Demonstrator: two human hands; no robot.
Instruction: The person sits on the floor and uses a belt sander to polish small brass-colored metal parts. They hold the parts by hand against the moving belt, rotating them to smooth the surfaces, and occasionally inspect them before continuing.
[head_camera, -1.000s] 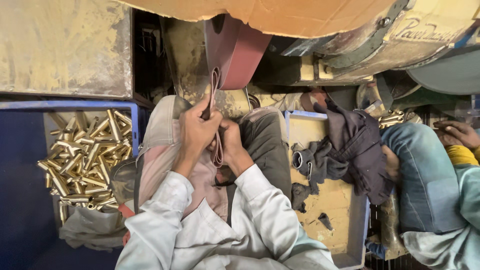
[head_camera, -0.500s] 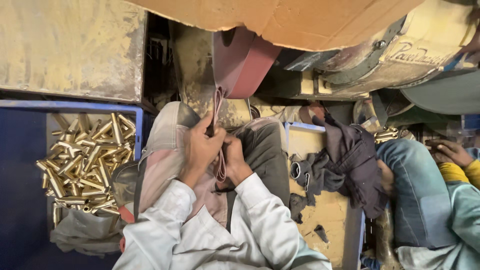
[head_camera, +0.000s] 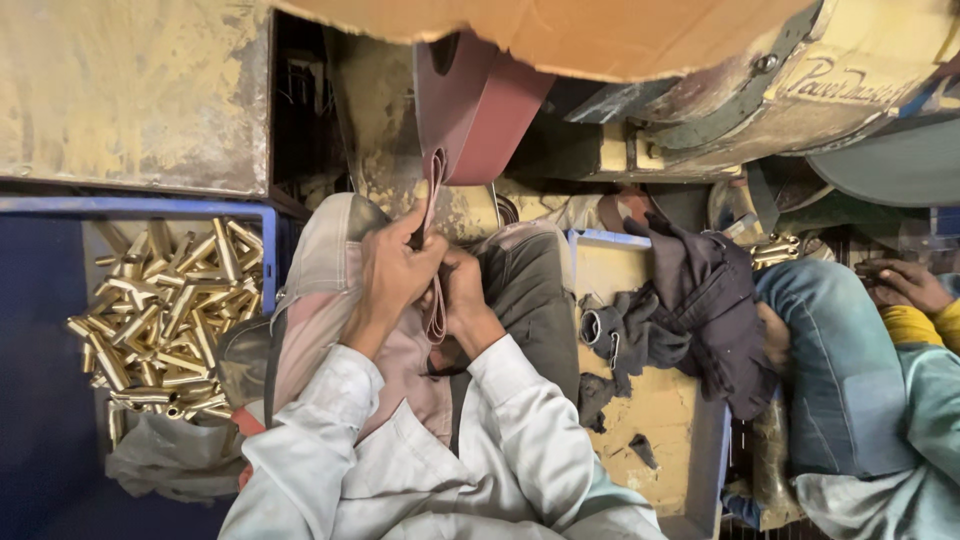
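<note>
Two hands at work in the middle of the view, one thin pinkish loop between them. Left hand (head_camera: 395, 275) closed around the loop (head_camera: 433, 200), fingers curled and pinching it near the top. Right hand (head_camera: 462, 300) just beside and slightly nearer, also closed, wrapped over the lower stretch of the same loop. Loop running upright through both fists: top end poking out far of the left fingers, touching or almost touching the dark red abrasive belt (head_camera: 475, 110); bottom end hanging out near the right palm over the lap. Looks like a narrow folded strip, pale pink, thin and bent into a long flattened oval.

One blue bin (head_camera: 140, 207) on the left, heaped with short brass tubes (head_camera: 165, 310), too many to count. One blue-edged tray (head_camera: 640, 420) on the right, dusted yellow, carrying one dark cloth bundle (head_camera: 700, 300). One other person's hand (head_camera: 905, 285) at the far right edge, well apart, above a blue-jeaned knee (head_camera: 830, 370).
</note>
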